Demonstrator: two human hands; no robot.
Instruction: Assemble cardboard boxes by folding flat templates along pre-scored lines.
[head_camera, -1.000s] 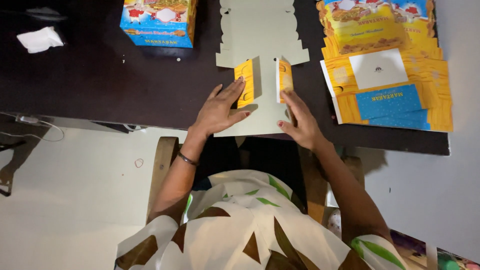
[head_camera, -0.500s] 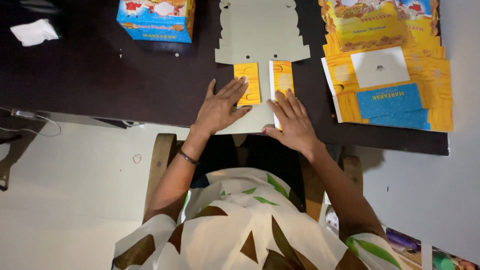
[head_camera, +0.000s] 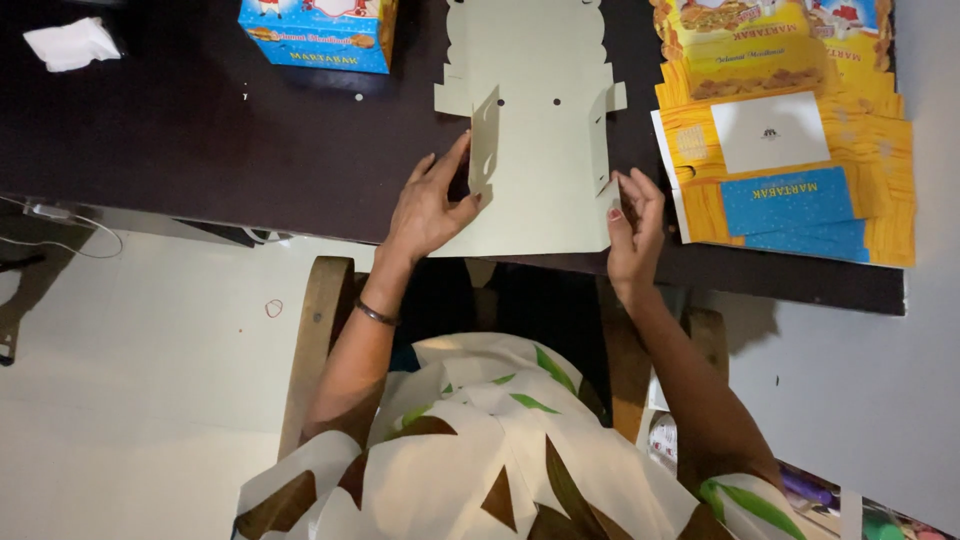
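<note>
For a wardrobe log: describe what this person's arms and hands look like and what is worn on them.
Both forearms are bare, with no gloves. The left hand has a thin dark bangle on its wrist. The right hand shows dark red polished nails and no wristwear. Short sleeves of a white garment with brown and green leaf-like shapes cover the upper arms.
</note>
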